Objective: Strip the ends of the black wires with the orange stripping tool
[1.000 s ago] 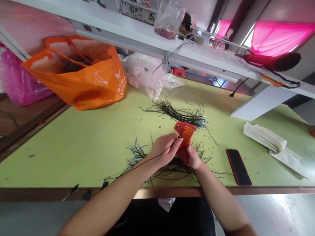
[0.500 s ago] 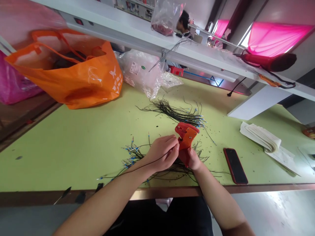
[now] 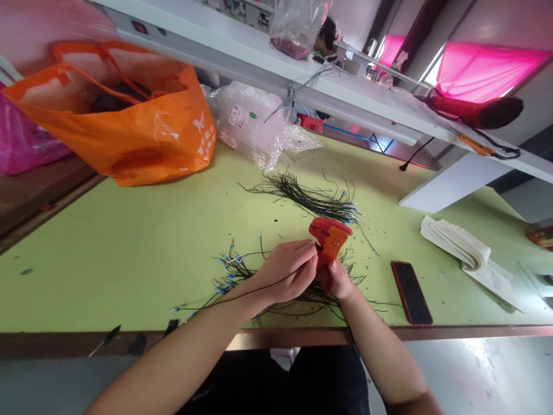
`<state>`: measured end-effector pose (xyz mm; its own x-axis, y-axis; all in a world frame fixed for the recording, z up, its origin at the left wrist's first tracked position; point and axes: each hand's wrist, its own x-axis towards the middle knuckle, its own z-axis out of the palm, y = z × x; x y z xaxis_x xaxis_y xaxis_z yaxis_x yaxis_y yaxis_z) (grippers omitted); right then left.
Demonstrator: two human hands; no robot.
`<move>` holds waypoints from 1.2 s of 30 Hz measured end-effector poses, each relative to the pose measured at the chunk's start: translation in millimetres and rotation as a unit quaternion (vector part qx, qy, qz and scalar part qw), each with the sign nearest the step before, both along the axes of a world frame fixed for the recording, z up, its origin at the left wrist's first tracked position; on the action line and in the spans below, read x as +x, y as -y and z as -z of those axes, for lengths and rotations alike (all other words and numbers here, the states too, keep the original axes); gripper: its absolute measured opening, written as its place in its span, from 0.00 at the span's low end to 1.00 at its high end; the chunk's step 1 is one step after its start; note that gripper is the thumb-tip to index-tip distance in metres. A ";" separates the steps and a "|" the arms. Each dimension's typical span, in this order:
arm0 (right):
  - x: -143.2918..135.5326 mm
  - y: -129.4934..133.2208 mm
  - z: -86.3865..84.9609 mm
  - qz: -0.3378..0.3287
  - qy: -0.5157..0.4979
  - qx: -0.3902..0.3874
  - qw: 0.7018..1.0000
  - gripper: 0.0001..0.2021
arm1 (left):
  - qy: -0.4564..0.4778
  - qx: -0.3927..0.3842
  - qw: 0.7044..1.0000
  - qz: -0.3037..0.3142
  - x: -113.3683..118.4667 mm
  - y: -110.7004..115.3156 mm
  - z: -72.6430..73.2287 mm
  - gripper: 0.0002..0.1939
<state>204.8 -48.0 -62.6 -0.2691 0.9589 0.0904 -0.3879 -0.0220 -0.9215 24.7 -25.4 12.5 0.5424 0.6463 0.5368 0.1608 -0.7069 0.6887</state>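
Observation:
My right hand (image 3: 339, 279) is wrapped round the handles of a red and orange wire stripper (image 3: 333, 242), its head tilted up over the table. My left hand (image 3: 294, 268) pinches a thin black wire (image 3: 259, 287) close to the tool's jaws; the wire trails back over my left forearm. Whether its tip is inside the jaws is hidden by my fingers. Beneath both hands lies a pile of black wires (image 3: 235, 274) with blue terminals at their left ends. A second bundle of black wires (image 3: 298, 193) rests farther back, blue terminals to the right.
To the right are a phone (image 3: 412, 293) in a red case and a folded white strip (image 3: 458, 241). An orange bag (image 3: 159, 132) and clear plastic bags (image 3: 250, 124) stand at the back left. Overhead runs a white shelf (image 3: 242, 55). A person (image 3: 327, 43) sits beyond it.
My hands and the wire stripper have shifted very slightly right and down in view. The grips on the tool and the wire look the same.

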 end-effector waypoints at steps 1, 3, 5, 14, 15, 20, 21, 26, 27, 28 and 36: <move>-0.1 -0.2 0.0 0.002 0.005 -0.002 1.000 0.28 | -0.002 -0.003 1.000 0.001 0.2 0.2 0.4 0.17; -0.2 -0.9 0.1 -0.001 0.011 -0.003 1.000 0.28 | -0.007 -0.014 1.000 0.004 0.9 0.5 1.5 0.17; 0.0 -1.7 0.1 -0.004 0.014 0.004 1.000 0.27 | -0.007 -0.026 1.000 0.008 1.8 0.5 3.1 0.17; 3.8 -4.2 -3.8 -0.079 0.013 0.034 0.996 0.26 | 0.077 -0.154 0.983 0.058 2.4 3.7 0.8 0.16; 3.5 -4.5 -4.8 -0.083 0.017 0.030 0.996 0.26 | 0.081 -0.164 0.981 0.061 2.3 4.4 -0.3 0.17; -1.0 -5.1 -8.1 -0.063 0.019 0.009 0.998 0.28 | 0.082 -0.180 0.978 0.064 3.2 5.4 -1.7 0.18; -1.9 -5.1 -8.3 -0.059 0.018 0.007 0.998 0.28 | 0.083 -0.184 0.977 0.064 3.6 5.2 -1.2 0.18; -2.0 -5.3 -7.2 -0.064 0.007 0.011 0.998 0.28 | 0.107 -0.195 0.972 0.070 5.2 4.1 2.4 0.20; -1.5 -5.4 -6.7 -0.065 0.003 0.013 0.998 0.28 | 0.108 -0.200 0.971 0.072 5.2 4.0 3.0 0.20; -1.2 -5.5 -6.3 -0.065 -0.001 0.015 0.998 0.28 | 0.108 -0.206 0.970 0.074 5.2 4.0 3.5 0.21; -3.9 -8.2 -12.9 -0.066 -0.020 0.014 0.998 0.28 | 0.100 -0.177 0.978 0.047 5.1 0.7 9.3 0.23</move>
